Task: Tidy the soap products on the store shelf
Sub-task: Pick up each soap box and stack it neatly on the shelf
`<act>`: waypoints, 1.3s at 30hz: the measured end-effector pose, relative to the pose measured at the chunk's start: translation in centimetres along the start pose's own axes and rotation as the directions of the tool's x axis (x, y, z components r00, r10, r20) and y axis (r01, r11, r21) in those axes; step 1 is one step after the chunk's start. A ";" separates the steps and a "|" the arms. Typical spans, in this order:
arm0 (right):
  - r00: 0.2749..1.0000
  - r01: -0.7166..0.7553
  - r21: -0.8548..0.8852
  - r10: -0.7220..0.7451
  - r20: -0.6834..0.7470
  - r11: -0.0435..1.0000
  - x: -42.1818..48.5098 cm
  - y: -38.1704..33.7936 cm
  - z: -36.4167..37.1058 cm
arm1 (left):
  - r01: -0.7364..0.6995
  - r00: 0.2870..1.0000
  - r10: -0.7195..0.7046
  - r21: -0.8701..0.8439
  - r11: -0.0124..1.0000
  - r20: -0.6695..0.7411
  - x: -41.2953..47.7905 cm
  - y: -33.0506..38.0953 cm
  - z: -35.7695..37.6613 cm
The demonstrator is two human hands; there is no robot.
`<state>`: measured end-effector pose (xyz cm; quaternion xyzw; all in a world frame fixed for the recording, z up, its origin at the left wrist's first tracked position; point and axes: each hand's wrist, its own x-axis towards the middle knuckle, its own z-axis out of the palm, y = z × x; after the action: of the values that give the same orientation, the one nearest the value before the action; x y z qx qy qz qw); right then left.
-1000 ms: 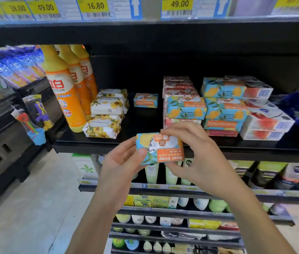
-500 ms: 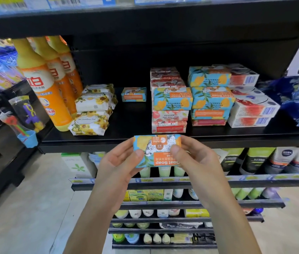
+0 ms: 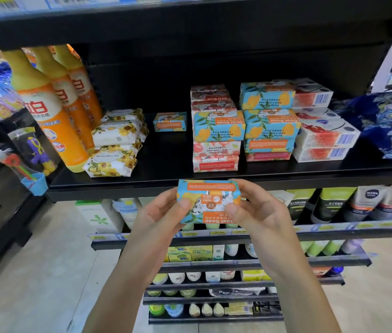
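Together, the left hand (image 3: pixel 159 217) and right hand (image 3: pixel 259 212) are holding a Goat Soap box (image 3: pixel 208 200), each grip pinching one end, label upside down, just before the black shelf's (image 3: pixel 166 169) near edge; stacked soap boxes (image 3: pixel 219 131) are sitting farther back.

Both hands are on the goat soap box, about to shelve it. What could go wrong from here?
1. The soap box is pinched at its ends by the left hand and right hand, out past the shelf edge; a slip would likely drop it onto the lower shelves.
2. Set on the mixed middle stack, it may topple that pile, whose boxes do not line up.
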<state>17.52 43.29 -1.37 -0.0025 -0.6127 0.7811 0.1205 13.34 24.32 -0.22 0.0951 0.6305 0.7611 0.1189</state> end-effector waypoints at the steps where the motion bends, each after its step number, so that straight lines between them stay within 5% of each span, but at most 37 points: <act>1: 1.000 0.021 -0.010 -0.021 0.003 1.000 0.0 0.0 -0.1 | 0.007 1.000 -0.007 0.010 1.000 0.025 -0.1 0.0 -0.1; 12: 0.991 0.118 -0.057 -0.114 0.072 0.991 -0.1 0.5 -1.0 | 0.097 0.995 -0.095 -0.094 0.991 0.027 0.4 0.1 0.2; 19: 0.993 0.011 -0.081 -0.001 0.116 0.997 -0.2 0.1 -1.3 | 0.048 0.999 -0.047 -0.099 0.994 0.005 0.4 -0.3 0.4; 24: 0.993 -0.116 -0.099 0.117 0.005 0.988 -0.2 0.1 -1.2 | 0.009 1.000 -0.008 -0.071 0.997 0.007 0.4 -0.4 0.7; 39: 0.989 -0.148 -0.008 0.148 0.002 0.989 -0.1 0.8 -1.4 | 0.034 0.994 -0.047 -0.134 0.990 -0.099 -0.1 -1.6 1.2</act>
<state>17.70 44.40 -2.47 -0.0473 -0.6142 0.7853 0.0614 13.88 25.74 -1.58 0.0351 0.5857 0.8025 0.1079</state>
